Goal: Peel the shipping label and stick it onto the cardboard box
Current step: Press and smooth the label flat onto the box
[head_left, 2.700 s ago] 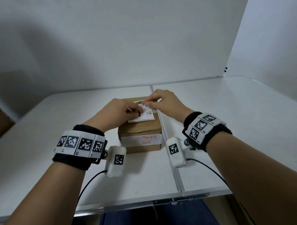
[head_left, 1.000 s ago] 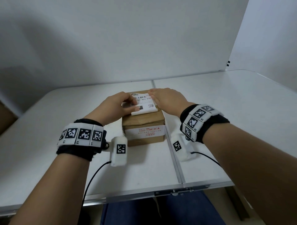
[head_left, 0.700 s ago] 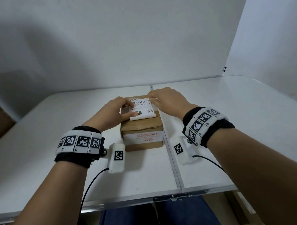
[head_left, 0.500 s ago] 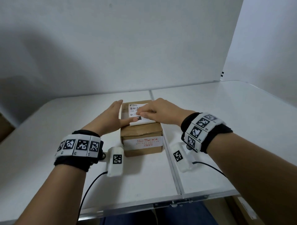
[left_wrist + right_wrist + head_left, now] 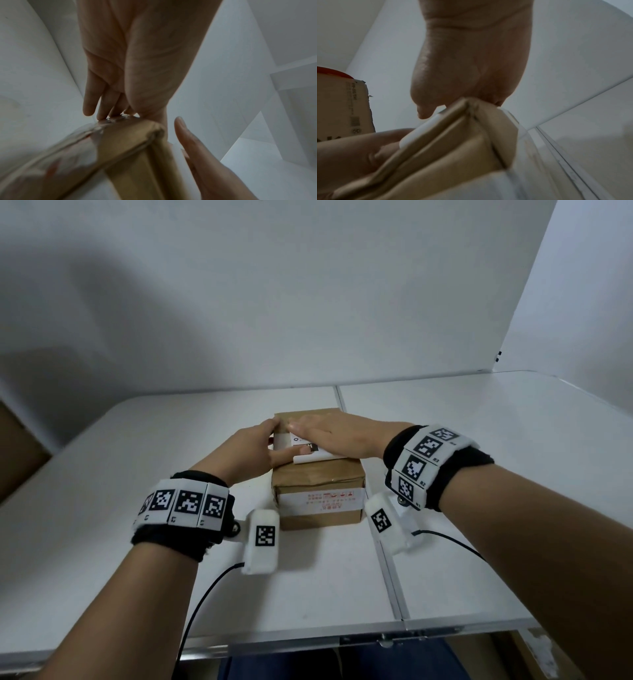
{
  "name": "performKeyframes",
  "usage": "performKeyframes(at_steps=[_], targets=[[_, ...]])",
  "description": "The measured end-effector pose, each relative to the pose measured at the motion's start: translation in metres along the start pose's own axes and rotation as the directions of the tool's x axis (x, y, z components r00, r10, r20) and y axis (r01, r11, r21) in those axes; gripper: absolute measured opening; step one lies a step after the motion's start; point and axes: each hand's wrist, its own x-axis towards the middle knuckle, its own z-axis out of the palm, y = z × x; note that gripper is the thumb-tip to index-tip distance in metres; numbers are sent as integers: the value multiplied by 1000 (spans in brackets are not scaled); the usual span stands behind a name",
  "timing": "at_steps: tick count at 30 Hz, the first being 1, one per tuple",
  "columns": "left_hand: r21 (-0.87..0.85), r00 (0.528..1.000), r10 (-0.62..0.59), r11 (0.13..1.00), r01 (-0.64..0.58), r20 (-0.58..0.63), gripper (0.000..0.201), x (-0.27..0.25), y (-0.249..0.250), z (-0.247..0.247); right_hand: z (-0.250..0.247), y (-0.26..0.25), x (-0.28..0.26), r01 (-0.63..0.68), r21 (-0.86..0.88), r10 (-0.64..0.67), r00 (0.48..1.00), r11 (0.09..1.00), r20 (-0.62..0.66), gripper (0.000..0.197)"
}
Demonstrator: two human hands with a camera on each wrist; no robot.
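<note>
A brown cardboard box (image 5: 318, 487) stands on the white table (image 5: 137, 474), with printed white tape across its near face. The white shipping label (image 5: 310, 455) lies on the box top, mostly hidden under my hands. My right hand (image 5: 325, 433) lies flat on the label with straight fingers pointing left. My left hand (image 5: 257, 450) rests against the box's left top edge, its thumb pressing the label's near-left corner. In the left wrist view its straight fingers (image 5: 102, 105) touch the box (image 5: 130, 155). The right wrist view shows my palm (image 5: 467, 67) pressed on the box (image 5: 453, 142), with the label's edge (image 5: 419, 129) showing.
A seam (image 5: 387, 542) runs front to back through the table, just right of the box. White walls close the back and right. Cables (image 5: 205, 594) trail from both wrist cameras toward the front edge. Another brown carton (image 5: 342, 101) stands off to the left.
My right hand slid left from the label's right edge and now lies flat over it. My left fingers moved off the label to the box's left side, the thumb staying on the corner.
</note>
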Motion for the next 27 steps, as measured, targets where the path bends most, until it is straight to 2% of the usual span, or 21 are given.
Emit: performKeyframes(at_steps=[4, 10, 19, 27], targets=[[-13, 1000, -1, 1000, 1, 0, 78, -1, 0, 0, 1, 1, 7, 57, -49, -56, 998, 997, 21, 53], [-36, 1000, -4, 999, 5, 12, 75, -3, 2, -1, 3, 16, 22, 45, -106, -42, 999, 993, 32, 59], [-8, 999, -47, 999, 47, 20, 73, -3, 4, -3, 5, 23, 23, 60, -169, -56, 998, 984, 23, 53], [-26, 998, -61, 998, 61, 24, 80, -6, 8, -3, 3, 30, 18, -25, -128, 23, 1000, 991, -18, 57]])
